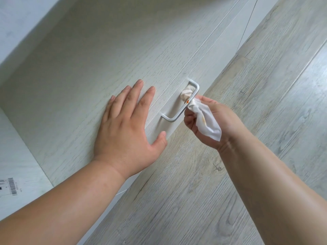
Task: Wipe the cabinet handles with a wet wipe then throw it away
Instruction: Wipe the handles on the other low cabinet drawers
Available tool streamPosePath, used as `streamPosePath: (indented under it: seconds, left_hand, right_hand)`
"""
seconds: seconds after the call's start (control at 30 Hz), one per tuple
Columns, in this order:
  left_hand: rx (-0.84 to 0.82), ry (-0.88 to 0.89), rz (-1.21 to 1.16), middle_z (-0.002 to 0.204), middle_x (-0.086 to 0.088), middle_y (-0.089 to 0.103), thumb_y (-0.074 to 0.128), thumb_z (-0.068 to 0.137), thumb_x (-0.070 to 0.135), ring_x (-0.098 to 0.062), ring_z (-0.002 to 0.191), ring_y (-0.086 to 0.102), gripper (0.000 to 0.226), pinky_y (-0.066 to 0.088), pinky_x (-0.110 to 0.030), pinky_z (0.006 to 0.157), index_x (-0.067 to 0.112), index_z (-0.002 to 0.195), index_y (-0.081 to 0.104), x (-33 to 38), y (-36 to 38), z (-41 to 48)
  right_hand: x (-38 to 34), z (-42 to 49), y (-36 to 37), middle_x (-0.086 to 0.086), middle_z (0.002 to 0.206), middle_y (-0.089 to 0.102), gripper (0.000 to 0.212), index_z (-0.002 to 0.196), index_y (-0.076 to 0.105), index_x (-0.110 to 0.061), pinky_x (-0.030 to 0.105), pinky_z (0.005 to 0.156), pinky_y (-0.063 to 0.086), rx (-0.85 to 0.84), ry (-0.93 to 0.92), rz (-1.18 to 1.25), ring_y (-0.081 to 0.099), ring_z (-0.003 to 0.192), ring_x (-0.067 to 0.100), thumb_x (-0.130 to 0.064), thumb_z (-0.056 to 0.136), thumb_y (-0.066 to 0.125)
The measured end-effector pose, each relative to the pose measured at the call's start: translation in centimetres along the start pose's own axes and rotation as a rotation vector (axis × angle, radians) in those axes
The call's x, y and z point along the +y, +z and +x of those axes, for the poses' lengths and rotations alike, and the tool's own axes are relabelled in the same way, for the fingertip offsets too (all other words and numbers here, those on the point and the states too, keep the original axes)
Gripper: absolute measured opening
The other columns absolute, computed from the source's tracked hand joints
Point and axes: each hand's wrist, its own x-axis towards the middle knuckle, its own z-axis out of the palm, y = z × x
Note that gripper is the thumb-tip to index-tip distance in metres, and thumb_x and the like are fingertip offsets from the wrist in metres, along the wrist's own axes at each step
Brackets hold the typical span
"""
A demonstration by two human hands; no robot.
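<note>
- Left hand (127, 124) is lying flat on the cabinet door (88, 68), fingers released.
- Right hand (208, 121) fingers are grasping a stained wet wipe (203, 117), which is looping behind the white handle (184, 105).
- Wooden floor (247, 85) is lying beside.

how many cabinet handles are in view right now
1. The handle is on the cabinet door, between the flat left hand and the right hand gripping the wet wipe. Others may be out of frame.

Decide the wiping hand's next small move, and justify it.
Probably slide the wet wipe along the handle toward its near end. The right hand has it looped behind the bar near the far end, the near stretch is bare, and the left hand lies flat on the cabinet door.
</note>
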Motion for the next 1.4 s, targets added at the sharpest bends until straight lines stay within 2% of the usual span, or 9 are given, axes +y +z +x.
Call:
streamPosePath:
  seconds: [0.2,0.3,0.5,0.63,0.8,0.9,1.13,1.27,1.4]
  left_hand:
    - [0.005,0.001,0.001,0.174,0.003,0.014,0.044,0.084,0.064,-0.021,0.159,0.011,0.092,0.012,-0.046,0.131,0.029,0.165,0.019,0.1,0.0,0.1]
    - [-0.002,0.002,0.003,0.174,0.003,0.014,0.045,0.084,0.064,-0.021,0.159,0.012,0.092,0.015,-0.048,0.130,0.028,0.165,0.019,0.0,0.0,0.0]
    - [-0.002,-0.001,0.003,0.174,0.003,0.014,0.043,0.083,0.065,-0.021,0.159,0.012,0.093,0.016,-0.048,0.130,0.028,0.165,0.020,0.0,-0.1,0.1]
    - [-0.005,-0.003,0.004,0.175,0.004,0.013,0.043,0.083,0.065,-0.020,0.160,0.011,0.093,0.016,-0.048,0.130,0.029,0.165,0.019,0.0,0.0,0.1]
    - [0.006,0.001,0.011,0.174,0.003,0.014,0.045,0.084,0.064,-0.021,0.159,0.013,0.092,0.018,-0.049,0.129,0.028,0.165,0.020,0.0,0.1,0.0]
    - [0.024,0.007,0.010,0.174,0.002,0.017,0.046,0.083,0.063,-0.023,0.159,0.016,0.093,0.021,-0.051,0.128,0.026,0.165,0.023,0.0,0.1,0.0]
    - [0.025,0.005,0.004,0.174,0.002,0.017,0.048,0.082,0.063,-0.022,0.159,0.016,0.093,0.020,-0.050,0.129,0.027,0.165,0.023,0.0,0.2,0.1]
    - [0.024,0.004,0.006,0.174,0.003,0.016,0.047,0.082,0.063,-0.022,0.159,0.016,0.093,0.020,-0.049,0.129,0.027,0.164,0.023,0.0,0.2,0.0]
    - [0.020,0.002,0.007,0.174,0.003,0.016,0.046,0.082,0.063,-0.021,0.159,0.015,0.093,0.018,-0.048,0.130,0.028,0.165,0.022,0.1,0.1,0.1]
  right_hand:
    - [-1.8,0.6,-0.4,0.002,0.079,0.053,0.019,0.102,0.061,-0.002,0.015,0.067,0.044,0.047,-0.059,0.002,0.051,0.064,0.006,0.009,0.095,0.047]
    - [-1.2,0.3,-0.4,-0.001,0.080,0.048,0.006,0.096,0.056,-0.004,0.012,0.060,0.045,0.043,-0.081,-0.118,0.048,0.064,0.002,0.000,0.092,0.055]
    - [0.1,-1.6,0.4,0.008,0.080,0.064,0.014,0.096,0.065,-0.004,0.018,0.055,0.050,0.144,-0.143,-0.044,0.059,0.061,0.010,0.008,0.090,0.061]
    - [-0.5,-1.0,1.2,0.002,0.077,0.068,0.012,0.090,0.069,-0.009,0.020,0.060,0.054,0.315,-0.320,-0.110,0.060,0.066,0.011,-0.006,0.101,0.064]
    - [-0.1,-0.9,1.8,-0.006,0.071,0.066,0.017,0.100,0.067,-0.012,0.027,0.063,0.051,0.488,-0.524,-0.591,0.059,0.062,0.007,-0.029,0.102,0.066]
    - [1.7,-1.8,1.9,-0.009,0.076,0.068,0.005,0.102,0.064,-0.022,0.032,0.065,0.052,0.546,-0.523,-0.716,0.063,0.066,0.006,-0.026,0.103,0.062]
    - [4.6,-3.5,3.2,-0.009,0.098,0.073,0.024,0.120,0.061,-0.030,0.025,0.076,0.058,0.472,-0.540,-0.636,0.067,0.081,0.016,-0.024,0.098,0.068]
    - [3.1,-2.6,2.9,-0.002,0.090,0.074,0.013,0.108,0.063,-0.022,0.032,0.076,0.060,0.565,-0.561,-0.669,0.073,0.076,0.011,-0.028,0.098,0.069]
    - [1.6,-2.3,2.5,0.007,0.088,0.073,0.016,0.100,0.063,-0.013,0.025,0.067,0.053,0.484,-0.469,-0.571,0.070,0.069,0.009,-0.028,0.098,0.069]
